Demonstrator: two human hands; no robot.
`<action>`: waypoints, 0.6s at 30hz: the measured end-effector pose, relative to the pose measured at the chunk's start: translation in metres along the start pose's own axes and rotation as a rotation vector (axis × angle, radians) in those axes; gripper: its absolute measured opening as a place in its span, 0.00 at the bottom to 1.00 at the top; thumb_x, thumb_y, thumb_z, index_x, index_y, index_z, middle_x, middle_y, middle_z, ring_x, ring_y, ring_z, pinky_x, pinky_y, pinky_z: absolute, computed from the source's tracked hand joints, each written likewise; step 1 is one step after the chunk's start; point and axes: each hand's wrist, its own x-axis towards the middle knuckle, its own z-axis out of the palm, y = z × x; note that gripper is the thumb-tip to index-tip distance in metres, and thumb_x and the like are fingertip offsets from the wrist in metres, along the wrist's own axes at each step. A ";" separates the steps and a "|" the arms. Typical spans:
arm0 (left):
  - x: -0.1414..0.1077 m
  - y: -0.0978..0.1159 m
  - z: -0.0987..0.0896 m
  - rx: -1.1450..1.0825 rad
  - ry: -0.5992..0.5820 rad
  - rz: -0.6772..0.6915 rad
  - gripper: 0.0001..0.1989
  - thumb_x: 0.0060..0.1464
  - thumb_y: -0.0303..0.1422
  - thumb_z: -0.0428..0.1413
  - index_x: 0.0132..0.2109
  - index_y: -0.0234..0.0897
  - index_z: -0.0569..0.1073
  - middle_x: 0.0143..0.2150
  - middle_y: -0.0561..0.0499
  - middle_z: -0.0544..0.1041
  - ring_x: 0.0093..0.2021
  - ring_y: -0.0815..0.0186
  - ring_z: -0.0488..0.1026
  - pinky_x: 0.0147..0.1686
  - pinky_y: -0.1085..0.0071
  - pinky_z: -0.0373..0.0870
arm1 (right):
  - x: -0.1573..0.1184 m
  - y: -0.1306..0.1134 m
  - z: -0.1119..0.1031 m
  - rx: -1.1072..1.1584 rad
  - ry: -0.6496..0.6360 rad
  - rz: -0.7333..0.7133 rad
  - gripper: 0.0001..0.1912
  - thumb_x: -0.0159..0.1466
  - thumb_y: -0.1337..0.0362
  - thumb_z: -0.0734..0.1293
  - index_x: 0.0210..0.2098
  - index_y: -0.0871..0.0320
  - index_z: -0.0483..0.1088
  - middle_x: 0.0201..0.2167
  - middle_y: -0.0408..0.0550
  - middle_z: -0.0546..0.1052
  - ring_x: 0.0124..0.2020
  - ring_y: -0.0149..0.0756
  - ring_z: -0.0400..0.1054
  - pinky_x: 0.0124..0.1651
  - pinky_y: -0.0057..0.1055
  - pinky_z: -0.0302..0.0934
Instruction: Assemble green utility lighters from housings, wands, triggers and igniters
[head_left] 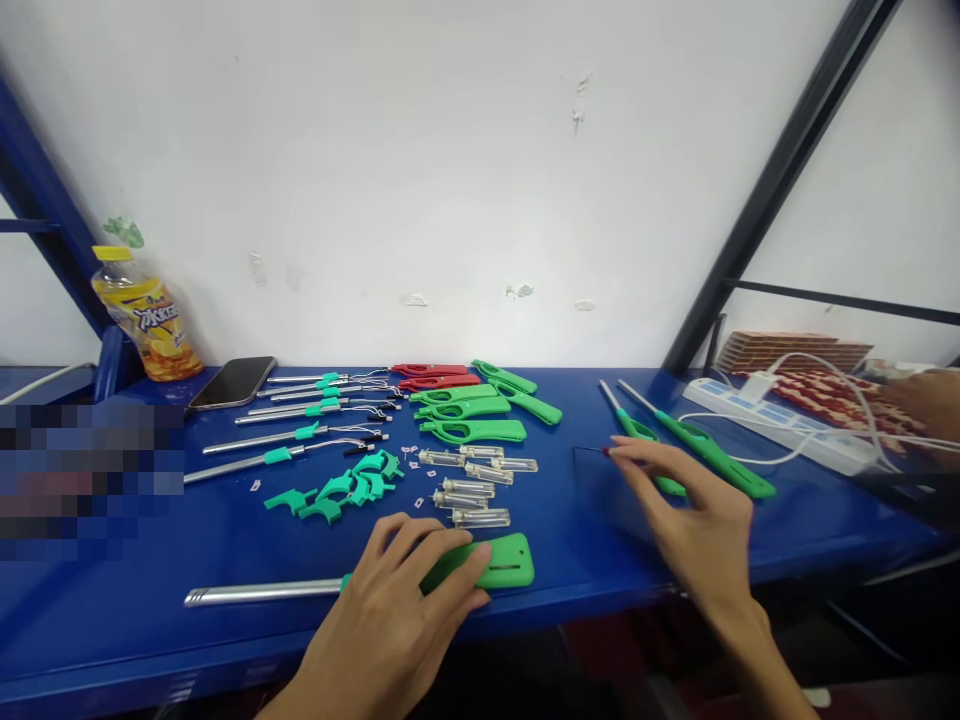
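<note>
My left hand (401, 595) is closed over the handle of a long-nosed gas lighter (511, 562), which lies along the table's front edge. Its silver tube (262, 593) points left, and my fingers hide its middle. Between thumb and fingertips, my right hand (690, 510) pinches a thin screwdriver (589, 449); a red bit of its handle shows at the fingertips and its shaft points left. Clear fuel tanks (480, 518) lie beyond my left hand. Teal triggers (341, 490) are heaped left of them. Two assembled green lighters (709, 455) lie beyond my right hand.
On the blue table (555, 520), silver tubes with wires (259, 438) lie at left. Green handle shells (476, 431) and red ones (435, 382) lie behind the tanks. A phone (234, 383) and drink bottle (150, 315) are back left; a power strip (780, 425) is at right.
</note>
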 end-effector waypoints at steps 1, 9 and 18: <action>0.000 0.000 0.000 -0.003 0.006 0.004 0.12 0.77 0.30 0.50 0.57 0.36 0.78 0.48 0.46 0.83 0.47 0.57 0.76 0.48 0.58 0.69 | -0.002 0.002 0.000 -0.023 -0.073 0.002 0.04 0.71 0.64 0.71 0.42 0.51 0.81 0.46 0.46 0.85 0.42 0.41 0.81 0.46 0.37 0.73; -0.010 -0.006 0.007 0.019 0.050 0.066 0.12 0.74 0.25 0.53 0.58 0.35 0.78 0.51 0.43 0.82 0.51 0.55 0.74 0.52 0.56 0.66 | -0.004 0.003 0.006 -0.139 -0.252 -0.103 0.07 0.73 0.60 0.70 0.47 0.50 0.80 0.49 0.48 0.84 0.51 0.47 0.79 0.57 0.44 0.70; 0.000 0.010 -0.007 0.122 0.149 0.214 0.19 0.76 0.25 0.45 0.53 0.35 0.81 0.50 0.45 0.83 0.54 0.57 0.73 0.61 0.55 0.61 | -0.028 -0.071 -0.007 0.129 -0.772 0.010 0.22 0.75 0.51 0.67 0.67 0.38 0.71 0.50 0.40 0.85 0.50 0.39 0.81 0.54 0.32 0.74</action>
